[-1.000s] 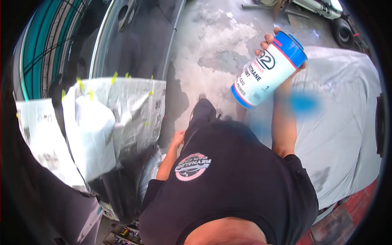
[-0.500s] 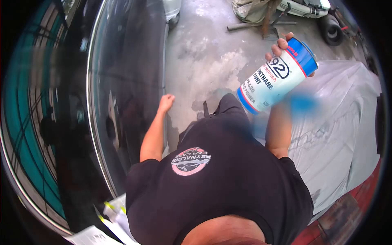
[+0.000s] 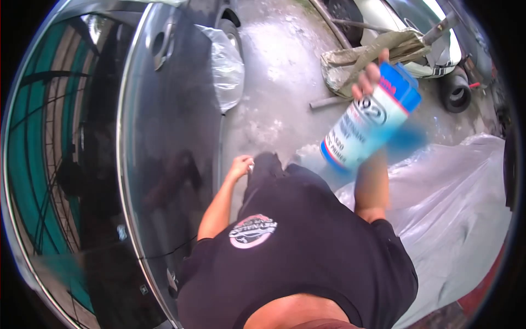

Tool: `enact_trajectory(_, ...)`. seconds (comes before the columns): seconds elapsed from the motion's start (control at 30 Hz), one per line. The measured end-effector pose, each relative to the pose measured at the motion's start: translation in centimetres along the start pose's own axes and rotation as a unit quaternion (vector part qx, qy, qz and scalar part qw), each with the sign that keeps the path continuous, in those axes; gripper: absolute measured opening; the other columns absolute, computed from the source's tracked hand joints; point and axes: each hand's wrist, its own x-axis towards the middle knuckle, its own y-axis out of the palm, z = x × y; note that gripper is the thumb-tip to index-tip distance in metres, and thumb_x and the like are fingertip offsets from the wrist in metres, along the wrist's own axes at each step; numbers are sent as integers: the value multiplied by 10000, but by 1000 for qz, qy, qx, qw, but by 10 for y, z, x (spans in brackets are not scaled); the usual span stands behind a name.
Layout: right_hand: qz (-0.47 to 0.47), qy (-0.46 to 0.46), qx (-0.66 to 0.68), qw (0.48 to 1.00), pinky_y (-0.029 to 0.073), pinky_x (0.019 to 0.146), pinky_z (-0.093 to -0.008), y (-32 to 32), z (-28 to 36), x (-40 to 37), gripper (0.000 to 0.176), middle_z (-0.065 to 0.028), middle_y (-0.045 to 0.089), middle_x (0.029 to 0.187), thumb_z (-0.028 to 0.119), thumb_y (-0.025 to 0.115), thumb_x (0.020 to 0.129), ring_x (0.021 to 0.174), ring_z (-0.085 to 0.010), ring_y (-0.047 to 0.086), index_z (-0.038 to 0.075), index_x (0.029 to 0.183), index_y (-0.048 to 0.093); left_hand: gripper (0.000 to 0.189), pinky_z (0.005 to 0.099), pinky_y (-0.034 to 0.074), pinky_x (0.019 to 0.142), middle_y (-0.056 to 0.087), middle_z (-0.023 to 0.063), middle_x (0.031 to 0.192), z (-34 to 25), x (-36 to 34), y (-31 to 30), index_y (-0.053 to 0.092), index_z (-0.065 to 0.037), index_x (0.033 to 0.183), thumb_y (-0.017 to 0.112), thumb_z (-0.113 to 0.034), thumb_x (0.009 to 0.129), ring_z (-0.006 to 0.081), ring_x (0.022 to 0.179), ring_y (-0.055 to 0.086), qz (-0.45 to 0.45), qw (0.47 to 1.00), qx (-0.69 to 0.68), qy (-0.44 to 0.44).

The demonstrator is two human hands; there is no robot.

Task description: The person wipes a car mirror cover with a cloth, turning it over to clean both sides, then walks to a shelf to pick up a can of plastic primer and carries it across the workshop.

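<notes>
A blue and white paint can (image 3: 364, 123), labelled as urethane paint primer, is tilted in my right hand (image 3: 370, 79). Fingers of that hand wrap over the can's upper left side; the rest of the hand is behind it. Down beside the dark car (image 3: 181, 109), my left hand (image 3: 241, 165) is closed near my dark trousers. A small pale spot shows at its fingers, too small to make out. Motion blurs part of the can's label.
A clear plastic sheet (image 3: 226, 71) covers part of the car's wheel area. Grey sheeting (image 3: 449, 219) drapes at the right. Further ahead are a khaki cloth bundle (image 3: 350, 68), a pipe (image 3: 327, 102), a tire (image 3: 457, 94) and a white vehicle part (image 3: 452, 52).
The view has shifted forward along the car, bringing the plastic-covered wheel and cloth bundle further into view. My right hand still holds the can; my left hand appears lower in the frame.
</notes>
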Motion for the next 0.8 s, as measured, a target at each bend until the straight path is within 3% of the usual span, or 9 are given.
enact_trajectory(0.07, 11, 26, 28, 999, 465, 793, -430, -59, 17, 58, 626, -84, 548, 1107, 395, 477, 1049, 933, -244, 564, 118, 1591, 333, 388, 274, 525, 623, 736, 47, 1048, -26, 26, -14, 660, -47, 1308, 612, -294, 1012, 127, 801, 652, -9, 999, 3, -33)
enact_trajectory(0.13, 67, 45, 94, 992, 489, 873, -457, -137, 31, 115, 1010, -156, 537, 1252, 565, 773, 833, 1053, -282, 597, 106, 1602, 304, 409, 292, 535, 688, 724, 50, 1109, -58, 66, -30, 642, -51, 1341, 590, -297, 1018, 138, 855, 659, -19, 999, 4, -43)
enact_trajectory(0.17, 63, 47, 86, 993, 489, 873, -457, -163, 35, 135, 1010, -156, 537, 1252, 565, 773, 833, 1053, -282, 597, 106, 1602, 304, 394, 288, 527, 668, 728, 47, 1080, -87, 89, -35, 659, -50, 1319, 614, -280, 1002, 125, 833, 654, -29, 999, -13, -32)
enact_trajectory(0.27, 33, 21, 69, 997, 472, 850, -419, -228, 40, 192, 783, -119, 535, 1199, 432, 654, 937, 1014, -250, 576, 103, 1574, 340, 408, 290, 532, 715, 732, 51, 1075, -181, 168, -59, 664, -41, 1320, 648, -276, 986, 122, 847, 654, -24, 999, -37, 29)
enact_trajectory(0.37, 28, 16, 75, 997, 455, 827, -380, -299, 28, 294, 567, -82, 534, 1147, 300, 536, 1041, 975, -218, 556, 101, 1547, 375, 447, 335, 525, 908, 716, 104, 1204, -300, 250, -94, 633, -20, 1359, 640, -283, 998, 184, 1025, 664, -13, 991, -5, 137)
enact_trajectory(0.43, 79, 26, 79, 993, 469, 833, -379, -355, 39, 362, 580, -98, 534, 1201, 270, 574, 1030, 997, -222, 575, 91, 1541, 362, 441, 345, 483, 1027, 689, 141, 1292, -382, 289, -117, 624, 3, 1361, 627, -263, 1009, 219, 1162, 647, -1, 978, 22, 206)
enact_trajectory(0.53, 44, 4, 83, 996, 485, 842, -390, -392, 52, 444, 610, -118, 534, 1206, 266, 588, 1024, 996, -233, 594, 75, 1548, 342, 437, 354, 484, 1028, 690, 163, 1296, -479, 377, -136, 625, 18, 1344, 630, -254, 1003, 230, 1187, 643, 28, 958, 73, 276)
enact_trajectory(0.67, 29, 12, 61, 998, 494, 822, -398, -493, 57, 530, 619, -132, 549, 1198, 249, 623, 1004, 966, -241, 608, 90, 1543, 362, 480, 407, 495, 1022, 696, 206, 1270, -608, 469, -179, 650, 3, 1310, 632, -332, 966, 322, 1200, 657, 48, 960, 129, 244)
enact_trajectory(0.8, 83, 63, 10, 995, 513, 867, -483, -618, 56, 600, 1048, -234, 539, 1291, 632, 737, 820, 1065, -348, 628, 125, 1614, 279, 463, 401, 494, 1031, 699, 190, 1271, -600, 642, -219, 660, -7, 1302, 644, -308, 951, 318, 1197, 658, -34, 967, 118, 224)
